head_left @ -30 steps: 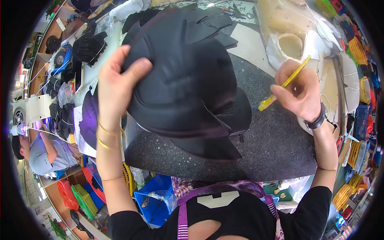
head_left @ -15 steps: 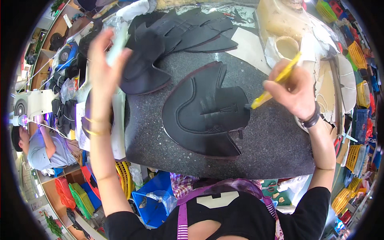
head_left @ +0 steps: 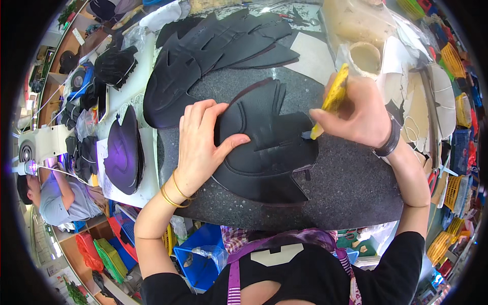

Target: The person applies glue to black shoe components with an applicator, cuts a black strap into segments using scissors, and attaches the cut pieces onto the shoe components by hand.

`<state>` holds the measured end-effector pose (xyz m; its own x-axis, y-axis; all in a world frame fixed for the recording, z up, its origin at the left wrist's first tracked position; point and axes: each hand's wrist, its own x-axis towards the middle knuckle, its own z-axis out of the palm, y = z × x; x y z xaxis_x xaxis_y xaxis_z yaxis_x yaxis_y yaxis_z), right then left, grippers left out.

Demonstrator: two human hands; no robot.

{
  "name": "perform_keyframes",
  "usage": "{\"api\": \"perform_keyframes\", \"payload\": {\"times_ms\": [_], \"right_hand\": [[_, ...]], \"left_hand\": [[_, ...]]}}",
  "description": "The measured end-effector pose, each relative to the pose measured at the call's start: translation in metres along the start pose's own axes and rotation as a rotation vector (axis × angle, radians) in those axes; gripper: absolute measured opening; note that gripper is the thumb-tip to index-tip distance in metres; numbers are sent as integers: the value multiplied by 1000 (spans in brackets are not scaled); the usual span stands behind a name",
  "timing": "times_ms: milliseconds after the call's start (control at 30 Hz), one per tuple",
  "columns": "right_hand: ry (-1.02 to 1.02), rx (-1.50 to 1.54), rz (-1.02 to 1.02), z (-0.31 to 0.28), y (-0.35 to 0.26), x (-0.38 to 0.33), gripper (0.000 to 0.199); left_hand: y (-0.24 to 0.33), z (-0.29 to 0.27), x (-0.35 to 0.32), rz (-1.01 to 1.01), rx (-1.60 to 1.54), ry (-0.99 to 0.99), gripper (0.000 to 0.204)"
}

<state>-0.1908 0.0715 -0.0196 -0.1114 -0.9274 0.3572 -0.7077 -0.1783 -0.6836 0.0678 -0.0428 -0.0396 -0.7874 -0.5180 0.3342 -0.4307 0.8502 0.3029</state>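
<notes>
A black shoe upper (head_left: 274, 152) lies flat on the dark speckled work surface (head_left: 351, 178) in front of me. On its left edge my left hand (head_left: 201, 134) rests with the thumb and fingers spread, the thumb lying on top of the piece. Between the closed fingers of my right hand (head_left: 363, 114) is a brush with a yellow handle (head_left: 336, 94). Its dark tip is at the right end of the upper, close to or touching it. Overlapping black shoe uppers (head_left: 218, 51) are fanned out beyond, at the far left.
A round whitish pot (head_left: 365, 58) stands in a stained tray at the far right, near a pale sheet (head_left: 315, 57). Dark purple-lit shoe pieces (head_left: 122, 157) lie on white paper at the left. Below the surface's near edge is a blue bin (head_left: 201, 264). Another person sits at far left.
My left hand has come down from the raised position at the left onto the shoe upper. The brush has moved slightly left, and its handle is more upright.
</notes>
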Motion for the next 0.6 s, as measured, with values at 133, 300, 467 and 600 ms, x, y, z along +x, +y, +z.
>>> {"api": "perform_keyframes", "payload": {"times_ms": [133,300,467,600], "right_hand": [[11,-127,-28,-13,10,-7,44],[52,15,157,-19,9,-16,42],[30,68,216,-22,5,-21,39],[51,107,196,-9,6,-19,40]], "left_hand": [[-3,1,-1,-265,-326,-60,50],[-8,3,3,-280,-439,56,41],[-51,-78,24,-571,-820,300,38],[-66,-72,24,-272,2,357,47]]}}
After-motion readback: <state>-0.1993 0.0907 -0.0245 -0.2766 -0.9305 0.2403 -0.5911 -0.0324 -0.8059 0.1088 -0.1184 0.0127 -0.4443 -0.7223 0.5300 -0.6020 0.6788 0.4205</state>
